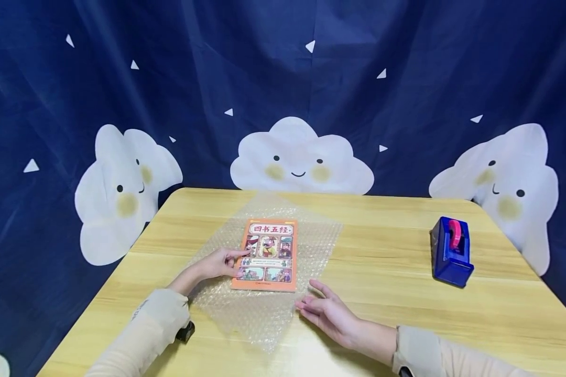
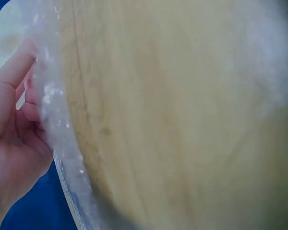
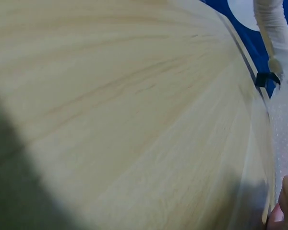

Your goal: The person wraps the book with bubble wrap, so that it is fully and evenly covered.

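An orange comic-style book (image 1: 267, 255) with Chinese characters on its cover lies flat on a sheet of clear bubble wrap (image 1: 318, 238), set diagonally on the table. My left hand (image 1: 218, 263) rests at the book's left edge, its extended fingers over the cover. In the left wrist view the same hand (image 2: 19, 124) shows at the left, beside the bubble wrap (image 2: 53, 91). Fingers relaxed and holding nothing, my right hand (image 1: 332, 317) is close to the wrap's lower right edge. Only a bit of it shows at the corner of the right wrist view.
A blue tape dispenser (image 1: 452, 254) with a pink-red roll (image 1: 455, 234) stands on the right of the wooden table (image 1: 382, 272). Behind the table hangs a dark blue curtain (image 1: 273, 68) with smiling clouds and white triangles.
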The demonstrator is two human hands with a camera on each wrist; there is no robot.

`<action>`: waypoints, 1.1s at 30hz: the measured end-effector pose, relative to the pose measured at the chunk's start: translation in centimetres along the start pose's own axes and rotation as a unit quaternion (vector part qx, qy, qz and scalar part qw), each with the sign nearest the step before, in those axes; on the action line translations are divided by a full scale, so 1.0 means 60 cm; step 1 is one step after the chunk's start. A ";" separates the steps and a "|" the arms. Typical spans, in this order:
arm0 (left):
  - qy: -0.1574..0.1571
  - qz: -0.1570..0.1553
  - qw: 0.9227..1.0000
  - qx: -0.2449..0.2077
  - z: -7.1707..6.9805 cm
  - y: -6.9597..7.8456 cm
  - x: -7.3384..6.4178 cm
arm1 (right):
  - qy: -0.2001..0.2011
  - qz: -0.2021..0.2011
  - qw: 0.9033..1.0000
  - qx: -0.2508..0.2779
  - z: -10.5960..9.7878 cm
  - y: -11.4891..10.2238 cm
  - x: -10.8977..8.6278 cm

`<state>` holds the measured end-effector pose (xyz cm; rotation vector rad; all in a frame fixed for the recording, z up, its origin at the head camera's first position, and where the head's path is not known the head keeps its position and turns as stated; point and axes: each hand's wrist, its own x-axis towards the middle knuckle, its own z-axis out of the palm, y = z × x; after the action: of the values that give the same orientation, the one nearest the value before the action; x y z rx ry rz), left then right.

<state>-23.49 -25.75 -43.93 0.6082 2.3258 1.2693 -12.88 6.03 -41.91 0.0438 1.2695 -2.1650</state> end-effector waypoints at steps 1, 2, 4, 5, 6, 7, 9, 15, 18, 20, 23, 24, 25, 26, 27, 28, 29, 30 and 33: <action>0.000 -0.002 1.000 0.001 0.000 -0.001 0.000 | 0.000 0.002 1.000 0.004 0.000 0.001 0.000; 0.000 -0.003 1.000 0.003 0.001 -0.002 -0.001 | 0.001 0.004 1.000 0.010 0.000 0.001 -0.001; 0.001 -0.010 1.000 0.007 0.002 -0.004 -0.001 | -0.004 0.013 1.000 0.019 0.002 0.001 -0.002; 0.001 -0.014 1.000 0.009 0.002 -0.004 -0.002 | -0.009 0.020 1.000 0.022 0.003 0.001 -0.002; 0.000 -0.016 1.000 0.011 0.002 -0.004 -0.002 | -0.017 0.027 0.999 0.023 0.003 0.000 -0.002; 0.000 -0.018 1.000 0.012 0.002 -0.004 -0.002 | -0.027 0.033 0.999 0.023 0.005 -0.001 -0.001; 0.001 -0.020 1.000 0.011 0.002 -0.003 -0.003 | -0.052 0.038 0.998 0.004 0.007 -0.003 0.002; 0.003 -0.010 1.000 0.011 0.000 0.004 -0.003 | -0.099 -0.004 0.978 -0.184 0.005 -0.018 0.024; 0.003 -0.011 1.000 0.012 0.001 0.007 -0.003 | -0.110 -0.019 0.953 -0.281 -0.001 -0.024 0.036; 0.003 -0.011 1.000 0.012 0.001 0.007 -0.003 | -0.123 -0.025 0.938 -0.322 -0.005 -0.028 0.044; 0.002 -0.011 1.000 0.011 0.001 0.006 -0.003 | -0.147 -0.024 0.926 -0.348 -0.009 -0.035 0.056; 0.001 -0.011 1.000 0.013 0.001 0.005 -0.002 | -0.152 -0.021 0.924 -0.350 -0.010 -0.037 0.061; 0.001 -0.009 1.000 0.015 0.001 0.004 -0.002 | -0.157 -0.021 0.922 -0.354 -0.011 -0.039 0.067; 0.000 -0.006 1.000 0.017 0.001 0.003 -0.001 | -0.162 -0.021 0.921 -0.355 -0.011 -0.041 0.072; -0.001 -0.005 1.000 0.019 0.001 0.002 -0.001 | -0.170 -0.021 0.919 -0.355 -0.011 -0.043 0.079; -0.002 -0.003 1.000 0.020 0.000 0.000 0.000 | -0.180 -0.026 0.916 -0.359 -0.010 -0.045 0.085; -0.002 -0.001 1.000 0.021 -0.001 -0.001 0.001 | -0.190 -0.033 0.912 -0.362 -0.009 -0.047 0.091; -0.002 -0.002 1.000 0.022 -0.001 -0.001 0.002 | -0.197 -0.039 0.909 -0.365 -0.008 -0.049 0.096; -0.004 0.000 1.000 0.025 -0.004 0.000 0.004 | -0.213 -0.060 0.903 -0.368 -0.007 -0.052 0.112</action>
<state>-23.81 -25.77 -43.87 0.6296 2.3573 1.2091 -20.08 4.15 -41.89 -0.7881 1.7464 -1.5256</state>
